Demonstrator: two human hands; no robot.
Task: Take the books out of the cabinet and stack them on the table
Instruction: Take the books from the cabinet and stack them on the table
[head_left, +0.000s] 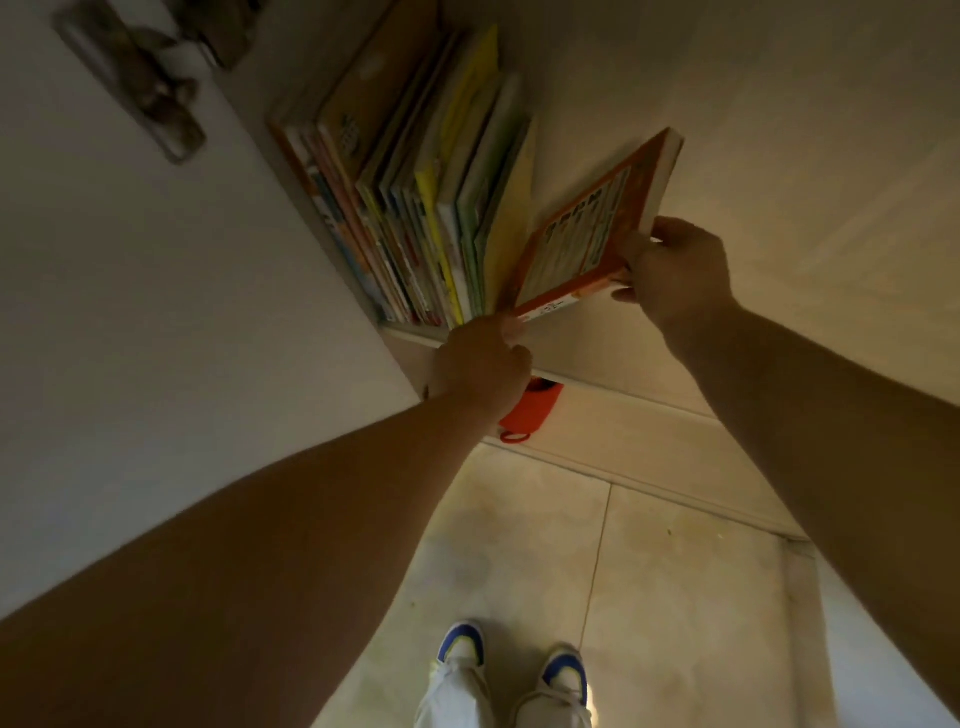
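Head view, looking down into cabinet shelf (597, 358). Row of thin picture books (415, 208) standing on shelf at 11 o'clock, leaning against left wall of compartment; spines multicoloured, one yellow spine near right end of row. Orange-covered book (592, 234) tilted away from row toward 1 o'clock, lower corner on shelf beside row's last book. Cover print and small spine label present, too blurred to read. Right hand (675, 275) gripping orange-covered book at its near right edge, thumb on cover, fingers curled behind. Left hand (483, 358) at shelf's front edge, fingers curled, fingertips at foot of row; grip on any book not discernible. Red pouch (527, 410) with loop on lower ledge at 6 o'clock from left hand, partly hidden behind it. Tiled floor (649, 561) below; two blue-and-white shoes (563, 670) at 6 o'clock. Blurred dark item (150, 88) on white surface at 10 o'clock.
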